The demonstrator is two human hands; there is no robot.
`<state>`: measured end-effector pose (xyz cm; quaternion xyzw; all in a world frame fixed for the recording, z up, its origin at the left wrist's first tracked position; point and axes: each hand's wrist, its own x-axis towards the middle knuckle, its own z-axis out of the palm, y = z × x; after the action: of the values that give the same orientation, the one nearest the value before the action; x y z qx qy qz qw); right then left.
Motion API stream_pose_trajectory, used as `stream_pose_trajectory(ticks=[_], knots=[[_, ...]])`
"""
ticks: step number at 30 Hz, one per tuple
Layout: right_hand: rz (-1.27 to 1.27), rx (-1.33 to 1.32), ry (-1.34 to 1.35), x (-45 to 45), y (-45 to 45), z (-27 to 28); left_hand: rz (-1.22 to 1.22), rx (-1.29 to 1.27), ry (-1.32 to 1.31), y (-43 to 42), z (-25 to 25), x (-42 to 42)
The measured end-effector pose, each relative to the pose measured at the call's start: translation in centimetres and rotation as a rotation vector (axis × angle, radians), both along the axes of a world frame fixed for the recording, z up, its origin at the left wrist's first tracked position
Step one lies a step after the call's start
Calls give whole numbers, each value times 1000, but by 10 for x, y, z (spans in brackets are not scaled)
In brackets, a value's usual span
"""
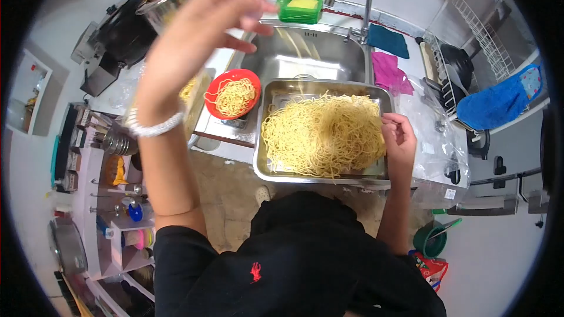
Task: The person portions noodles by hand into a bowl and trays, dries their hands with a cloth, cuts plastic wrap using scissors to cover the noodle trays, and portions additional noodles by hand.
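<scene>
My left hand (238, 14) is raised high over the left end of the sink, fingers spread, slightly blurred, with nothing seen in it. Below me a rectangular metal tray (262, 167) holds a wide heap of yellow noodles (329, 135), blurred near the middle. At the tray's right rim is my right hand (399, 135), fingers curled against the edge. A red bowl (220, 113) with a smaller portion of noodles (235, 96) rests on a small scale (235, 122) left of the tray. Pale yellow streaks show over the sink; I cannot tell what they are.
Behind the tray lies a steel sink (335, 53) with a curved faucet (369, 0). A green sponge holder (299, 9) stands at its back edge. Pink (390, 73) and teal cloths (388, 41) lie to the right, near a dish rack (446, 70). Clear plastic (432, 141) covers the right counter.
</scene>
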<state>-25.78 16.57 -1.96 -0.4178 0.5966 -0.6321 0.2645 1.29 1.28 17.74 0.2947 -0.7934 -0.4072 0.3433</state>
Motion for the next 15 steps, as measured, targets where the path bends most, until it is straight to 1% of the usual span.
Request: stream_pose_trajectory(ticks=[1, 2, 3, 5, 6, 7, 10, 11, 15], knots=[[-10, 8, 5, -4, 2, -2, 59, -10, -110, -19, -23, 2], [-12, 11, 3, -6, 3, -4, 164, -61, -298, -35, -46, 8], [-8, -9, 2, -7, 4, -4, 286, -247, -416, -57, -83, 18], [-3, -31, 20, -14, 9, -10, 429, -280, -723, -85, -151, 41], [-6, -31, 45, -15, 10, -12, 424, -274, -932, -91, -171, 48], [-41, -25, 29, -8, 10, -4, 432, -223, -1064, -94, -189, 52], [-23, -14, 14, -6, 8, -6, 414, -198, -1103, -89, -221, 57], [-10, -8, 4, -6, 7, -7, 414, -242, -1051, -87, -231, 57], [16, 31, 8, 0, 5, -7, 507, -244, -1002, -77, -240, 45]])
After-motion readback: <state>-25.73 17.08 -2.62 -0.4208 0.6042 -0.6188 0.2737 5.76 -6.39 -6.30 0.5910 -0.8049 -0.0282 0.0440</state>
